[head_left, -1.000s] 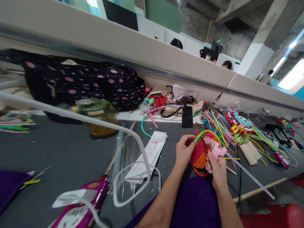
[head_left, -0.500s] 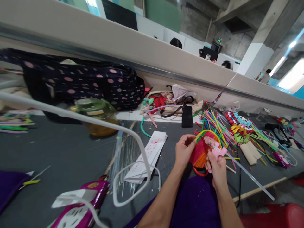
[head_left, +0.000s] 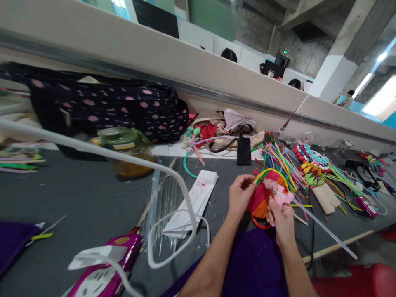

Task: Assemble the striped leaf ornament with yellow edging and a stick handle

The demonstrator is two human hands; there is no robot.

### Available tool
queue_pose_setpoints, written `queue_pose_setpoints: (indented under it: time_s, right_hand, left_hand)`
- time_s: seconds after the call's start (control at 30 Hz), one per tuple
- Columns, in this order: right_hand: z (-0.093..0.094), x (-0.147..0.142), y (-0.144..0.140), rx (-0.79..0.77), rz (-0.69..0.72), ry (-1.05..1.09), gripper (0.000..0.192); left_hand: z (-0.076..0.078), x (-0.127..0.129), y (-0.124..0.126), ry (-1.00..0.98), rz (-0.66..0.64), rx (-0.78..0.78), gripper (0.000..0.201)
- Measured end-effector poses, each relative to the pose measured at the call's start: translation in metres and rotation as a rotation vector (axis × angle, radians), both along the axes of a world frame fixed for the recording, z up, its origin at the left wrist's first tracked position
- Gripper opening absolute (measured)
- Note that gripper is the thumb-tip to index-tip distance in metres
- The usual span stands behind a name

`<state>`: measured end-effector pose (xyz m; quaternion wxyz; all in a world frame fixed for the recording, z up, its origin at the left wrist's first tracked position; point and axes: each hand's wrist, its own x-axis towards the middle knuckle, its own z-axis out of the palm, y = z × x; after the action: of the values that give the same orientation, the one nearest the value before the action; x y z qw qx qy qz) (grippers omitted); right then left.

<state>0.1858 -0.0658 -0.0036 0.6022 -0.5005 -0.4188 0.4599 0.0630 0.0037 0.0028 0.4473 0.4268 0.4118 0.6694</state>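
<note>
My left hand [head_left: 239, 196] grips the left edge of a red and orange woven straw craft [head_left: 262, 199] with a yellow arched handle. My right hand [head_left: 281, 218] holds a small pink glue gun [head_left: 283, 199] against the craft's upper right side. A clear glue stick [head_left: 328, 231] runs from the gun's rear down to the right. Both hands hover above the grey table's [head_left: 77, 198] near edge, over my purple lap.
Coloured straws [head_left: 283, 163] and finished crafts [head_left: 312, 163] lie to the right. A black phone [head_left: 244, 151], white paper sheets [head_left: 194, 202], a green-lidded jar [head_left: 126, 150], a polka-dot bag [head_left: 102, 107] and a white cable [head_left: 173, 181] to a magenta power strip [head_left: 105, 270] are left. People sit beyond the partition.
My right hand and the pink glue gun have shifted slightly up and left along the craft. The left hand has stayed put.
</note>
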Motion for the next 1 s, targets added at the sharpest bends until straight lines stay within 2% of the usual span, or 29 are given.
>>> queue_pose_setpoints:
  time_s: [1.0]
  right_hand:
    - [0.0028, -0.0026, -0.0061, 0.006, 0.038, -0.061, 0.046]
  left_hand:
    - [-0.0026, -0.0003, 0.0014, 0.008, -0.012, -0.003, 0.013]
